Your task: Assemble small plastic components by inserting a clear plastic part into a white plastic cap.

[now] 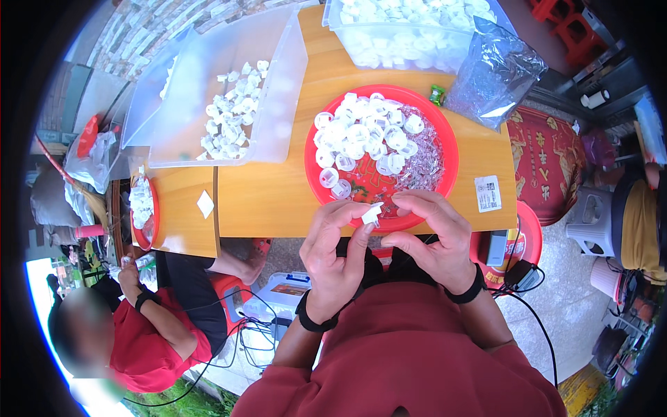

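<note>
My left hand [332, 254] pinches a small white plastic piece [372, 215] between thumb and fingertips, just over the near rim of a round red tray [450, 156]. Close beside the piece on its right is my right hand [441, 240], thumb and forefinger apart with nothing visible between them. White round plastic parts [357, 135] are heaped on the left and far side of the tray. On its right side lies a spread of small, shiny, silvery pieces [424, 163], too small to make out singly.
A clear plastic bin [281, 115] with white pieces stands left; another full bin [410, 55] stands far back. Beside that are a clear bag [495, 73] and a green wrapped item [436, 94]. A label [488, 194] lies right. A co-worker [156, 326] sits left by another red tray [154, 229].
</note>
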Action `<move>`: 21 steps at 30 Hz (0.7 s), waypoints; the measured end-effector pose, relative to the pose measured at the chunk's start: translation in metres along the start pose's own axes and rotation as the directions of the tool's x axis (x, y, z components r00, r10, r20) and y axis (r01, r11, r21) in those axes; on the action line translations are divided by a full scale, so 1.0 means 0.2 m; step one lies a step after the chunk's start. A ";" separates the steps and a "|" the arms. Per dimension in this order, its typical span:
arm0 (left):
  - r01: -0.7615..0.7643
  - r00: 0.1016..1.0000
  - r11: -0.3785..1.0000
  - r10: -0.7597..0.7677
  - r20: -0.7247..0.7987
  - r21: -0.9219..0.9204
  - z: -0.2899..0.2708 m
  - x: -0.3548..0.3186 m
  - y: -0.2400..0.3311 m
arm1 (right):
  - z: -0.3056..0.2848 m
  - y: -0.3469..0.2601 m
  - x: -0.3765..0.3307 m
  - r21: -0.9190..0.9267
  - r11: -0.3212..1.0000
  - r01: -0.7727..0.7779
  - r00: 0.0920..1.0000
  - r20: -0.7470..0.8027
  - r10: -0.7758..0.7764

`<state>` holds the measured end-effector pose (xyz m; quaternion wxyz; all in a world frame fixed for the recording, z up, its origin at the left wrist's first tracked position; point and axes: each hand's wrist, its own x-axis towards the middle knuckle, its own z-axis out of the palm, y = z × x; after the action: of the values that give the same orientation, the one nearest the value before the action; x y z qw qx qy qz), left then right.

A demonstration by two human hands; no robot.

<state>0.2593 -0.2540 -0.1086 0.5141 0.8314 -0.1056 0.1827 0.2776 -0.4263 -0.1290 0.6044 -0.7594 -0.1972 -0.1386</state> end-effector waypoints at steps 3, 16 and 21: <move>-0.006 0.978 0.997 0.022 -0.210 0.077 -0.18 0.18 0.00 | -0.02 -0.01 0.01 -0.020 1.000 -0.014 1.000 0.006 0.014; -0.044 0.980 0.911 -0.040 0.196 0.410 0.01 0.17 -0.15 | -0.07 0.03 0.02 -0.170 0.973 -0.158 0.983 -0.121 0.139; -0.116 0.969 0.829 -0.027 0.247 0.547 0.13 0.16 -0.18 | -0.09 0.06 -0.01 -0.151 0.969 -0.197 0.976 -0.123 0.179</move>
<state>0.3067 -0.2605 -0.1344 0.2278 0.9583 -0.1297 0.1139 0.2821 -0.4455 -0.1353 0.5608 -0.8127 -0.0791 -0.1371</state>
